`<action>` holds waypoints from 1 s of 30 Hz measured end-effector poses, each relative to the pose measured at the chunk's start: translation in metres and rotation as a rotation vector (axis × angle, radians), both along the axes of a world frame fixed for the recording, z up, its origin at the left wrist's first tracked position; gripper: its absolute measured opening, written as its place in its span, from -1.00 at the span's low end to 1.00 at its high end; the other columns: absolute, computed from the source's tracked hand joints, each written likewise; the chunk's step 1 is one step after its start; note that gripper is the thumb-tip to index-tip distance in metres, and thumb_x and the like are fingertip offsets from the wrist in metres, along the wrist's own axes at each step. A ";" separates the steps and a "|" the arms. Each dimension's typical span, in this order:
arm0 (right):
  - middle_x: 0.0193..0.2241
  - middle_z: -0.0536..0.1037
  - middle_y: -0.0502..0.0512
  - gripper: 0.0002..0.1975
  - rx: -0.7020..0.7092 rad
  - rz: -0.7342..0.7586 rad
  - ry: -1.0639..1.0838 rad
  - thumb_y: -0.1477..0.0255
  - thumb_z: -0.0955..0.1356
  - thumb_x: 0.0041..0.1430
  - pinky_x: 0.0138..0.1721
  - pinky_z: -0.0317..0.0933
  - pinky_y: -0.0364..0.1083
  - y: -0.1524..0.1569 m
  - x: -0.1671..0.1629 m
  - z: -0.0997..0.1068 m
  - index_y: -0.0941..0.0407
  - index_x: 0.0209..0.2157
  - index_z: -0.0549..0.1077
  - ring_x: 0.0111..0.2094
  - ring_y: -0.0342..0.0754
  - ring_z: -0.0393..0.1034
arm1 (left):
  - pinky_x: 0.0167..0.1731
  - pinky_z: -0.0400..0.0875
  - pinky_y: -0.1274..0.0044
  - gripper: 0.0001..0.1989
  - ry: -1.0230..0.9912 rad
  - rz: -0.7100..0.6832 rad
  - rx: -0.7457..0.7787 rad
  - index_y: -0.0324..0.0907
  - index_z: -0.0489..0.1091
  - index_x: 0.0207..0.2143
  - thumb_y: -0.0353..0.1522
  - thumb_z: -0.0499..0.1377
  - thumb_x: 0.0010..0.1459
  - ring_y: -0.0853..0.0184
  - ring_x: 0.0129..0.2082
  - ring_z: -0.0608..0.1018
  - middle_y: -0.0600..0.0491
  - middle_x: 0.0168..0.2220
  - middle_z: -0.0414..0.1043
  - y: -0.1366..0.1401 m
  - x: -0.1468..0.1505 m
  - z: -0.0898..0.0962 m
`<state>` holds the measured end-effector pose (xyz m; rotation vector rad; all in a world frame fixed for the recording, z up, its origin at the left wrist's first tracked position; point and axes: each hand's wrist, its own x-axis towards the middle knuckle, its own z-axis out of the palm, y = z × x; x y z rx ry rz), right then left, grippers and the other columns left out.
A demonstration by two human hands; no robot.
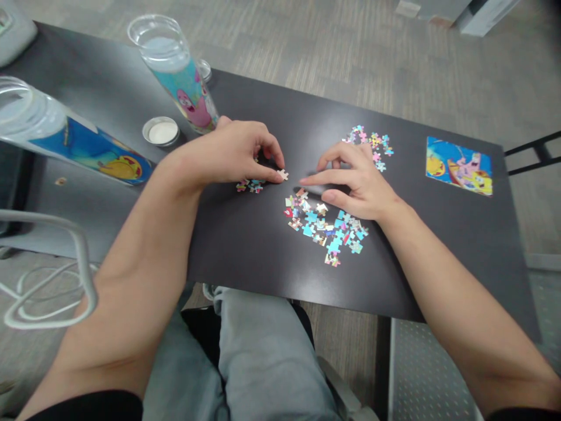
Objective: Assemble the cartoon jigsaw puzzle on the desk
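Note:
My left hand (252, 151) has its thumb and forefinger closed on a pale puzzle piece (283, 175), low over the dark table. Partly under that hand lies a small group of puzzle pieces (250, 186). To the right, my right hand (357, 180) hovers palm down with its fingers apart and nothing visible in them. Just in front of it, nearer my body, a larger loose heap of puzzle pieces (310, 217) is spread out. Beyond the right hand sits another cluster of mixed pieces (376, 141), partly hidden by its knuckles.
A cartoon picture card (458, 166) lies on the table (263, 257) at the right. Two clear cylinders with cartoon wraps, one pink-figured (193, 96) and one blue (99, 149), stand at the left near a round lid (160, 131). A white cable (85, 269) loops at the lower left.

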<state>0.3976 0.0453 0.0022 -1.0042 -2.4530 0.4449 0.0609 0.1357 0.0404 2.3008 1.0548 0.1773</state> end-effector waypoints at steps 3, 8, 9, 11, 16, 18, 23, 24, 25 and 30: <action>0.16 0.75 0.30 -0.13 -0.011 -0.050 0.020 -0.34 0.15 0.83 0.41 0.30 0.44 0.000 -0.002 0.000 -0.15 0.36 0.91 0.15 0.36 0.59 | 0.20 0.51 0.20 -0.59 -0.005 -0.017 -0.011 0.05 0.86 -0.04 0.08 0.49 0.25 0.02 0.03 0.74 -0.04 -0.04 0.80 -0.005 0.007 0.001; 0.10 0.74 0.27 -0.10 0.011 -0.072 0.078 -0.38 0.14 0.81 0.37 0.29 0.46 0.004 -0.001 -0.010 -0.13 0.34 0.90 0.15 0.39 0.61 | 0.32 0.48 0.18 -0.59 -0.008 -0.017 -0.002 0.05 0.85 0.01 0.06 0.46 0.29 0.04 0.06 0.75 -0.01 0.01 0.81 -0.012 0.016 0.000; 0.11 0.74 0.28 -0.12 0.002 -0.078 0.072 -0.38 0.15 0.81 0.37 0.29 0.46 0.004 0.000 -0.011 -0.14 0.35 0.89 0.16 0.40 0.60 | 0.33 0.48 0.18 -0.57 -0.014 -0.004 0.008 0.05 0.85 0.04 0.06 0.47 0.29 0.04 0.06 0.75 -0.01 0.01 0.80 -0.013 0.017 -0.001; 0.13 0.74 0.27 -0.13 -0.015 -0.095 0.047 -0.38 0.14 0.81 0.40 0.27 0.47 0.004 0.000 -0.011 -0.18 0.36 0.88 0.19 0.41 0.60 | 0.31 0.48 0.17 -0.57 -0.037 0.012 0.026 0.06 0.85 0.05 0.07 0.49 0.28 0.04 0.05 0.75 -0.02 -0.01 0.79 -0.013 0.017 -0.003; 0.14 0.73 0.25 -0.09 -0.011 -0.120 0.012 -0.36 0.05 0.83 0.41 0.28 0.45 0.001 -0.001 -0.005 -0.22 0.38 0.86 0.20 0.40 0.64 | 0.24 0.51 0.14 -0.66 -0.111 0.004 0.036 0.10 0.84 -0.11 0.06 0.52 0.22 0.00 0.03 0.74 -0.02 -0.06 0.80 -0.010 0.016 -0.009; 0.13 0.74 0.27 -0.09 0.000 -0.117 0.018 -0.35 0.06 0.83 0.40 0.28 0.46 0.000 -0.002 -0.004 -0.19 0.38 0.87 0.19 0.41 0.65 | 0.24 0.51 0.12 -0.66 -0.128 0.013 0.039 0.10 0.81 -0.14 0.07 0.53 0.20 -0.01 0.03 0.75 0.00 -0.11 0.79 -0.010 0.017 -0.011; 0.19 0.74 0.25 -0.25 -0.057 -0.181 -0.071 -0.20 0.11 0.88 0.45 0.25 0.49 -0.001 -0.003 -0.001 -0.28 0.44 0.83 0.28 0.43 0.62 | 0.36 0.48 0.06 -0.77 -0.154 0.033 0.029 0.10 0.75 -0.18 -0.03 0.46 0.23 0.04 -0.03 0.77 0.10 -0.26 0.76 -0.015 0.024 -0.009; 0.19 0.74 0.25 -0.24 -0.059 -0.184 -0.069 -0.20 0.09 0.88 0.47 0.24 0.49 -0.001 -0.004 0.000 -0.28 0.43 0.83 0.29 0.43 0.62 | 0.38 0.47 0.06 -0.80 -0.155 0.021 0.022 0.11 0.75 -0.19 -0.06 0.44 0.22 0.05 -0.05 0.77 0.12 -0.28 0.76 -0.016 0.025 -0.009; 0.19 0.74 0.26 -0.21 -0.058 -0.180 -0.061 -0.21 0.08 0.88 0.48 0.24 0.49 -0.001 -0.004 0.000 -0.27 0.43 0.83 0.29 0.43 0.63 | 0.37 0.47 0.06 -0.81 -0.155 0.005 0.010 0.11 0.75 -0.20 -0.08 0.43 0.20 0.07 -0.07 0.77 0.13 -0.29 0.75 -0.017 0.026 -0.008; 0.19 0.73 0.27 -0.13 -0.026 -0.133 -0.020 -0.26 0.04 0.87 0.45 0.28 0.48 0.000 -0.003 -0.002 -0.22 0.43 0.84 0.25 0.41 0.62 | 0.12 0.52 0.13 -0.75 -0.219 0.029 -0.028 0.07 0.72 -0.18 -0.13 0.40 0.08 0.07 -0.11 0.67 0.08 -0.23 0.73 -0.015 0.016 0.004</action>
